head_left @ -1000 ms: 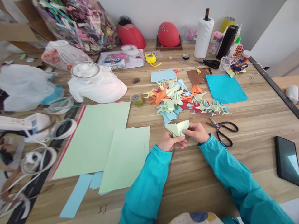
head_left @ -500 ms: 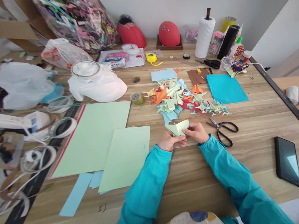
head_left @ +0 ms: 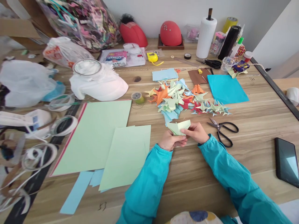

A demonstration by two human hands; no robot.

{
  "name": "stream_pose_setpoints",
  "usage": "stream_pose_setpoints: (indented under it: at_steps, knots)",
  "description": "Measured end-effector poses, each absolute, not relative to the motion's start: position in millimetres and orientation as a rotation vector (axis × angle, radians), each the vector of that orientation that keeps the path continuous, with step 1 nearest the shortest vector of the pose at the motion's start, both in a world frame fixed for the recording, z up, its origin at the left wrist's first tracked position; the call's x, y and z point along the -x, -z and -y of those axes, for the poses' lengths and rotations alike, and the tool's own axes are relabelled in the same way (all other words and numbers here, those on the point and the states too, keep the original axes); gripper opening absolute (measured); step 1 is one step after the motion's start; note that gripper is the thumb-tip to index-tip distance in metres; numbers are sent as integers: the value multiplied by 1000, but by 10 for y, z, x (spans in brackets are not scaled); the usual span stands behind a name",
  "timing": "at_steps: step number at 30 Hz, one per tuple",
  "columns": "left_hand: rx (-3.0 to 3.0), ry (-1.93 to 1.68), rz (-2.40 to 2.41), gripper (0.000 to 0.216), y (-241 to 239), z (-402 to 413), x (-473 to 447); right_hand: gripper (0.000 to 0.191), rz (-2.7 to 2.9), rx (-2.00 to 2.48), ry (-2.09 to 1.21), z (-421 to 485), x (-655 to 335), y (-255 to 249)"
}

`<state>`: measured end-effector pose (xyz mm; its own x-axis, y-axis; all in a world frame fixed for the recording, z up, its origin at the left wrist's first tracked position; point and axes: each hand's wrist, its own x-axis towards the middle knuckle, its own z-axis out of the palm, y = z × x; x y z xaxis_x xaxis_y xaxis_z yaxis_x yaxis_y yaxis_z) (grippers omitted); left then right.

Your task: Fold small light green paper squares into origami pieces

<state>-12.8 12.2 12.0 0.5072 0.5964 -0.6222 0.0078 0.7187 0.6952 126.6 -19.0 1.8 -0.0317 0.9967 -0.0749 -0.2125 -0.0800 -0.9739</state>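
Observation:
A pale green, partly folded paper piece (head_left: pixel 179 127) is pinched between both hands just above the wooden table (head_left: pixel 193 174). My left hand (head_left: pixel 170 141) grips it from below and the left, fingers closed. My right hand (head_left: pixel 196 132) pinches its right side with thumb and fingers. Both arms wear teal sleeves. A pile of folded paper shapes (head_left: pixel 184 99) in green, orange, red and blue lies just beyond the hands.
Black scissors (head_left: pixel 223 129) lie right of my right hand; a dark phone (head_left: pixel 287 161) sits near the right edge. Green paper sheets (head_left: pixel 105 137) and blue strips (head_left: pixel 77 191) lie to the left. A teal sheet (head_left: pixel 226 88), thread spool (head_left: pixel 137 98), tape rolls, bags and a paper towel roll (head_left: pixel 206 34) crowd the back and left.
Both hands stay in place holding the green folded piece; only small finger shifts. The view drifted slightly.

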Motion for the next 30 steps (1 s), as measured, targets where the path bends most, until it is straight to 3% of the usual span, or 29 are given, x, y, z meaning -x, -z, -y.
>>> stream_pose_setpoints:
  at_steps: [18,30]
  knots:
    - [-627,-396,-919,14,-100,-171,170,27,1106,1118,-1304,185,-1296,26]
    - [-680,-453,-921,22,-42,-147,161,28,1100,1141,-1277,184,-1295,43]
